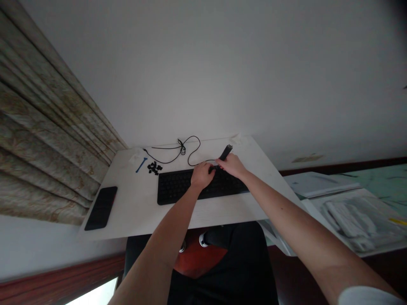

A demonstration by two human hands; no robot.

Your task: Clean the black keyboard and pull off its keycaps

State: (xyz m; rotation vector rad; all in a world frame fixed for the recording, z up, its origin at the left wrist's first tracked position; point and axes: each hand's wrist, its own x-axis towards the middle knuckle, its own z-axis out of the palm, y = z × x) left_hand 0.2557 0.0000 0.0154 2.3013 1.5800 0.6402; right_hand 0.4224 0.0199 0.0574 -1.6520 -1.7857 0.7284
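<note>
A black keyboard (178,186) lies on a small white table (133,212). My left hand (201,174) rests on the keyboard's upper middle with its fingers curled down onto the keys. My right hand (233,164) is just to its right, closed around a slim black tool (226,151) that sticks up and away from the keyboard's back edge. The keyboard's black cable (178,151) loops across the table behind it. A small pile of loose black keycaps (154,167) lies left of the keyboard's far corner, next to a thin blue tool (141,164).
A black phone (101,207) lies face down near the table's left front edge. A curtain (41,140) hangs at left. On a surface to the right sit papers and a white keyboard in a plastic bag (356,218). My dark-trousered legs are under the table.
</note>
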